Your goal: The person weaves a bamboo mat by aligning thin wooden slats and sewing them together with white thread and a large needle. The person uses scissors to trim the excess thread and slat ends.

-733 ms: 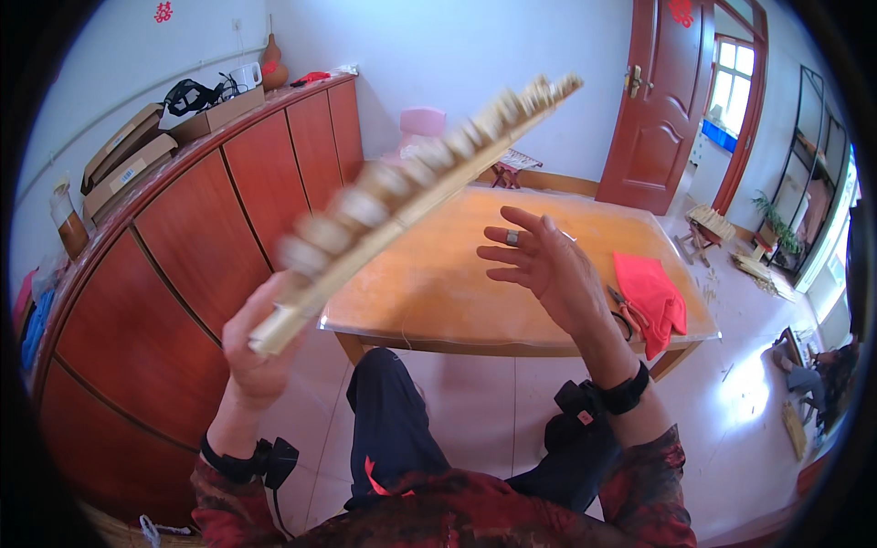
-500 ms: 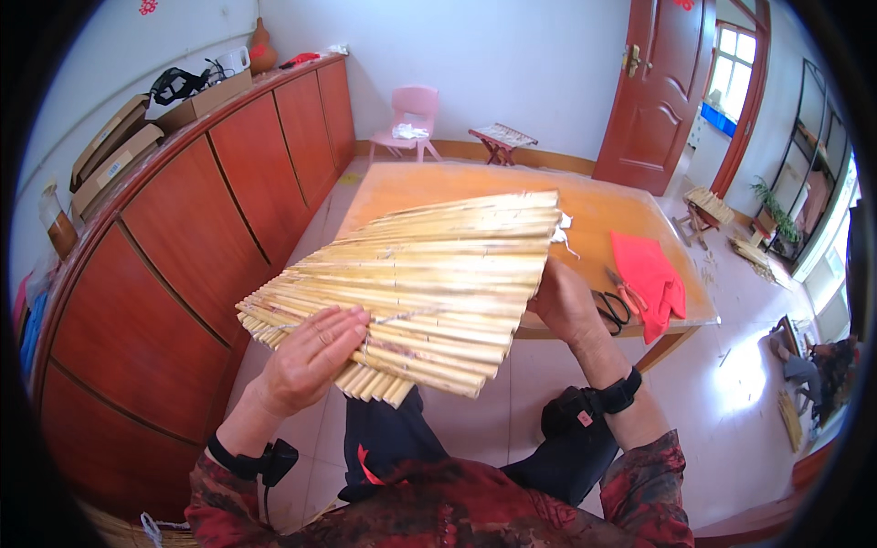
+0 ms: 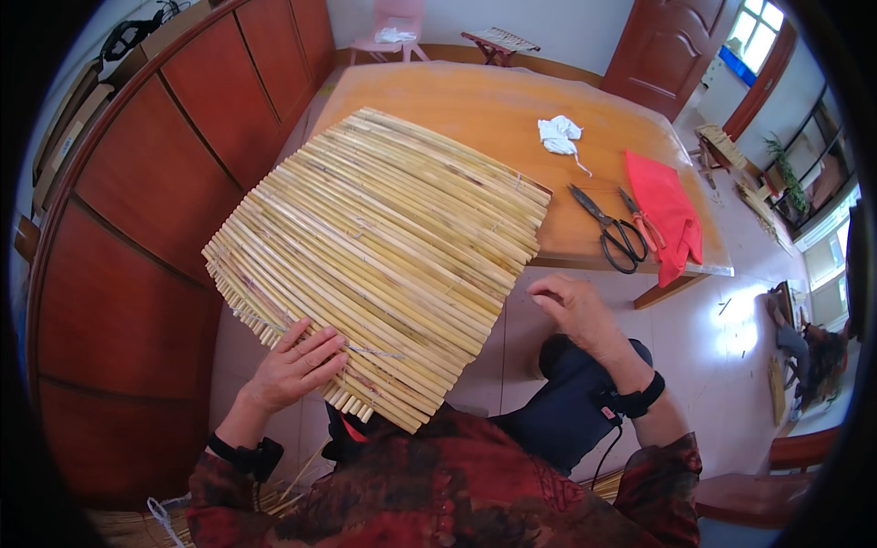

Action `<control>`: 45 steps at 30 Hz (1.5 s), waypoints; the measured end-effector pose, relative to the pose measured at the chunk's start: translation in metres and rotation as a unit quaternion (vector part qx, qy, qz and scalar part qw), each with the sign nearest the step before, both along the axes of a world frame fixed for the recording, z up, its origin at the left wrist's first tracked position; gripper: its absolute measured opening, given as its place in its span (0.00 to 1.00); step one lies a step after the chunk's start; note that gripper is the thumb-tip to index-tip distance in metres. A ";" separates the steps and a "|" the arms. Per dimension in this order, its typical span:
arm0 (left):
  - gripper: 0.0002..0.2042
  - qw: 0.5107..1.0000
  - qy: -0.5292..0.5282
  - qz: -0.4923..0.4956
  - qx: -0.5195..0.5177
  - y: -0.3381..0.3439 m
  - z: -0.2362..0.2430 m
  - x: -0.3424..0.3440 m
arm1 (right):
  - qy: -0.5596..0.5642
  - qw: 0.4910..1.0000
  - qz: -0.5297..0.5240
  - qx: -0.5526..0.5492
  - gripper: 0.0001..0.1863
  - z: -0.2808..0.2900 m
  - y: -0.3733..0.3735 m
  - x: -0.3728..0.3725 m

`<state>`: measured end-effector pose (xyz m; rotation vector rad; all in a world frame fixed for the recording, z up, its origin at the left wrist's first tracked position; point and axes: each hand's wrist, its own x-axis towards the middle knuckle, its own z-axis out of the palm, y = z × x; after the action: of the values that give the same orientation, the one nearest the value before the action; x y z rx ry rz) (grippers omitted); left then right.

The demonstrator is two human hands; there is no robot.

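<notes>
A fan-shaped mat of straw-coloured reed stalks, tied side by side, lies tilted across my lap, its far part over the table edge. My left hand grips its near left edge, fingers on top and the thumb out of sight. By those fingers a thin pale strand crosses the stalks. My right hand is off the mat, just beyond its right edge, with fingers curled toward the thumb; whatever they may hold is too small to make out.
On the orange-topped table are black-handled scissors, red-handled pliers, a red cloth and a white cloth. Reddish cabinets line the left side. Another person sits at the far right.
The mat has come down flatter, showing more of its upper face. My right hand has let go of its right edge and moved slightly lower. My left hand keeps its grip.
</notes>
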<state>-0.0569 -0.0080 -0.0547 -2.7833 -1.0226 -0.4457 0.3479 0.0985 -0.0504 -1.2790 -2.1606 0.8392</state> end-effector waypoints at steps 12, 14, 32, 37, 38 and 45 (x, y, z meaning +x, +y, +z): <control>0.18 0.995 0.004 0.065 -0.078 -0.006 -0.017 -0.013 | -0.118 0.934 0.244 0.232 0.05 0.007 0.033 -0.095; 0.19 0.993 0.000 0.074 -0.095 -0.010 -0.017 -0.012 | -0.148 0.923 0.258 0.244 0.05 0.007 0.034 -0.102; 0.23 0.975 -0.009 0.133 -0.177 0.071 0.023 0.054 | -0.168 0.912 0.348 0.140 0.04 0.009 0.062 -0.118; 0.28 0.972 -0.076 0.141 -0.172 0.115 -0.009 0.087 | -0.148 0.920 0.352 0.093 0.04 0.012 0.064 -0.115; 0.28 0.974 -0.074 0.139 -0.164 0.117 -0.013 0.088 | -0.149 0.920 0.351 0.091 0.04 0.012 0.065 -0.114; 0.27 0.973 -0.086 0.137 -0.166 0.120 -0.018 0.091 | -0.161 0.894 0.376 0.184 0.06 0.012 0.059 -0.113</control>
<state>0.0346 0.1121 -0.0724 -2.8521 -1.6310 -0.5264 0.2352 0.1573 -0.0383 -0.3791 -2.9616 0.4409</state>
